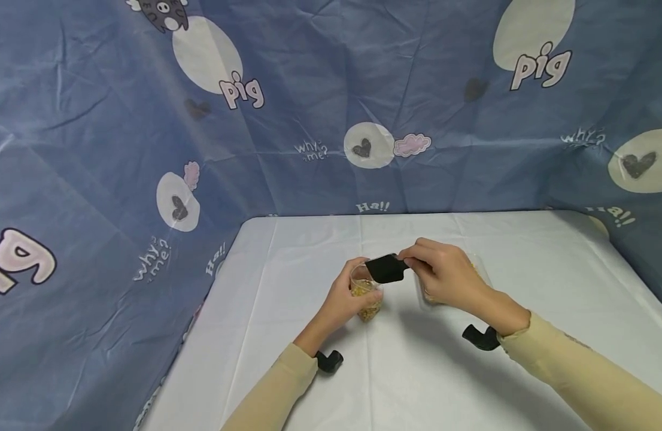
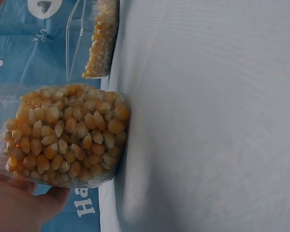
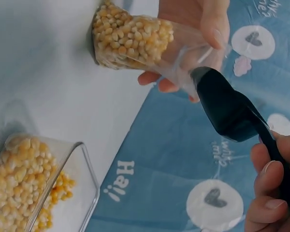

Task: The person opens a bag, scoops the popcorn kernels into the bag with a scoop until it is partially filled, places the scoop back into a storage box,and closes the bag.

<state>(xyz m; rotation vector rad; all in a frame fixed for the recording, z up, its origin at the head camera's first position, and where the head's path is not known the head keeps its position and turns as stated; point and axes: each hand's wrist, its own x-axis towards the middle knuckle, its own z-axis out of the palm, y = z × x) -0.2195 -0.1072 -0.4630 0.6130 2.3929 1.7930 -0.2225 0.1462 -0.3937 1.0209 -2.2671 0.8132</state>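
Observation:
A clear plastic bag partly filled with corn kernels stands on the table, its mouth held open by my left hand. The fingers wrap around the upper part of the bag. My right hand grips the handle of a black scoop. In the right wrist view the scoop's tip is at the bag's mouth, tilted toward it; whether kernels are in the scoop is hidden. Below and behind the right hand is a clear plastic container holding more corn kernels.
A white cloth covers the table. Behind it and at its left hangs a blue printed curtain. A black wrist mount sits at the left wrist and another black mount at the right wrist.

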